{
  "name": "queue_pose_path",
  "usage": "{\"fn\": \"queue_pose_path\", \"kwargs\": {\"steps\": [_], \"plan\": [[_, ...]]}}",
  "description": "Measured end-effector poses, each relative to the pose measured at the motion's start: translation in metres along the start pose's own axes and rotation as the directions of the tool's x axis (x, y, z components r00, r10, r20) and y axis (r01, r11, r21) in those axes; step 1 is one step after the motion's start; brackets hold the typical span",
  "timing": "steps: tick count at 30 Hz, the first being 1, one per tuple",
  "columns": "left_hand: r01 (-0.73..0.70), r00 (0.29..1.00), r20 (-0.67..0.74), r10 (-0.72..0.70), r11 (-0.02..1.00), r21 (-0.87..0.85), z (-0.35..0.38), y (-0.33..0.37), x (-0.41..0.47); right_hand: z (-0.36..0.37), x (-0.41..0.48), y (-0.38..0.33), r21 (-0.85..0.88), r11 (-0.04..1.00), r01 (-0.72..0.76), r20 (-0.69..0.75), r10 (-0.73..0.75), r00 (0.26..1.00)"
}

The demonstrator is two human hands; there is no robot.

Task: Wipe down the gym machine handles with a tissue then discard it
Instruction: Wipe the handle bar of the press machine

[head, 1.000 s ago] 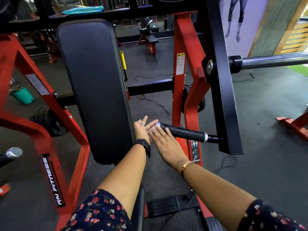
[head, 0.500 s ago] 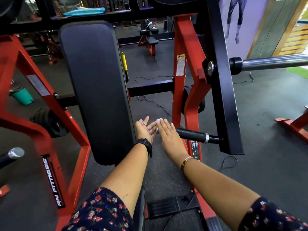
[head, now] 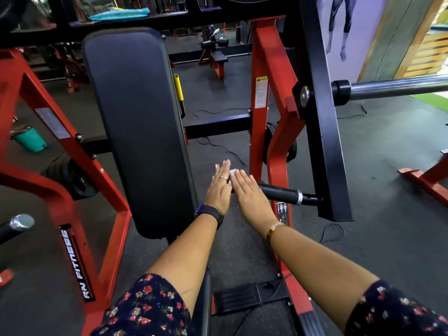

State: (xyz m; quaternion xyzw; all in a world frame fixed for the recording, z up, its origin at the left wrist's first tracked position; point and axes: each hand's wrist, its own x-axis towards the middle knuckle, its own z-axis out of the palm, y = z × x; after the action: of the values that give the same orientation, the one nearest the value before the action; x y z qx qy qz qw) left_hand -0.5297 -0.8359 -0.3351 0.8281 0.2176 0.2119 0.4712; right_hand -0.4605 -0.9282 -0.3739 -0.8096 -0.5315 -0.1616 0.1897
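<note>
Pressing the tissue (head: 232,171) between left grip (head: 219,187) and right grip (head: 249,194), both flat and wide, at the handle (head: 281,194) tip, likely to rub it clean.

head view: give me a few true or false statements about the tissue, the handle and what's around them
The white tissue is at the free end of the black handle. True.
The back pad is red. False: it is black; the frame is red.
A teal bin stands on the floor at far left. True.
The chrome bar carries weight plates. False: its visible length is bare.
The black watch is on the right wrist. False: it is on the left wrist.
</note>
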Motion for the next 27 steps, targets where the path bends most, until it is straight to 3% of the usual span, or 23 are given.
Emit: {"fn": "queue_pose_path", "kwargs": {"steps": [2,4,7,9,12,17,19,24,27], "plan": [[-0.186,0.983,0.079,0.168,0.913,0.363,-0.003,-0.013,0.001,0.006,-0.023,0.008,-0.06,0.995,0.076,-0.012,-0.076,0.997],[-0.263,0.965,0.172,0.199,0.748,0.61,-0.005,-0.017,0.002,0.003,-0.036,0.016,-0.1,0.992,0.081,-0.001,-0.082,0.997],[-0.3,0.954,0.259,0.152,0.521,0.799,-0.006,-0.017,0.0,-0.001,-0.042,0.024,-0.152,0.988,0.002,-0.007,-0.003,1.0],[-0.291,0.957,0.258,0.135,0.462,0.838,-0.006,-0.019,0.0,0.0,-0.034,0.018,-0.113,0.984,-0.14,-0.024,0.138,0.99],[-0.288,0.958,0.249,0.145,0.458,0.841,-0.005,-0.021,-0.001,0.003,-0.012,-0.001,-0.002,0.961,-0.278,-0.023,0.278,0.96],[-0.257,0.966,0.225,0.126,0.482,0.837,-0.003,-0.022,-0.001,0.001,-0.028,0.013,-0.103,0.995,-0.004,0.003,0.005,1.0],[-0.252,0.968,0.222,0.119,0.477,0.842,-0.002,-0.021,-0.002,-0.002,-0.046,0.034,-0.145,0.989,0.021,0.012,-0.02,1.0],[-0.238,0.971,0.199,0.133,0.478,0.846,0.002,-0.021,-0.002,-0.003,-0.042,0.033,-0.045,0.938,-0.343,-0.064,0.34,0.938],[-0.218,0.976,0.176,0.13,0.478,0.851,0.004,-0.022,-0.004,-0.008,-0.012,0.011,0.056,0.924,-0.378,0.012,0.378,0.926]]}}
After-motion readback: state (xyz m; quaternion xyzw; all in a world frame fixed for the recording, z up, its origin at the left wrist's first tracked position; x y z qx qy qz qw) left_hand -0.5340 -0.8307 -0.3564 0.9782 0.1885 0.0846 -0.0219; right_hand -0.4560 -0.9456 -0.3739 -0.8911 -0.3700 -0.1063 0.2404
